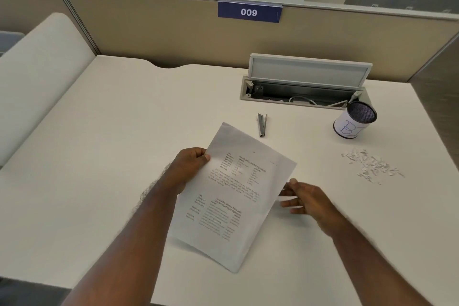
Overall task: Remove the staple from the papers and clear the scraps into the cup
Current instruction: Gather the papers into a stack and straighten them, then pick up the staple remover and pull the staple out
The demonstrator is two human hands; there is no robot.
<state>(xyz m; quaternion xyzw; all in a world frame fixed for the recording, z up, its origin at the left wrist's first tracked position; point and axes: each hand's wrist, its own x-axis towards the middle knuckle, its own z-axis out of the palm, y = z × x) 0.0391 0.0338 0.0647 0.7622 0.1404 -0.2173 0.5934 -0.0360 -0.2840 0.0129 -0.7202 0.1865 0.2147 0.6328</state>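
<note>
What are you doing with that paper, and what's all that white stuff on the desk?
A person holds up the printed papers above the desk, the left hand gripping one edge and the right hand at the other. A metal staple remover lies just beyond, untouched. To the right, a heap of paper scraps waits near the cup, not yet cleared into it.

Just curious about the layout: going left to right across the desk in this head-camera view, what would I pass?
Left hand → papers → staple remover → right hand → cup → paper scraps
</note>
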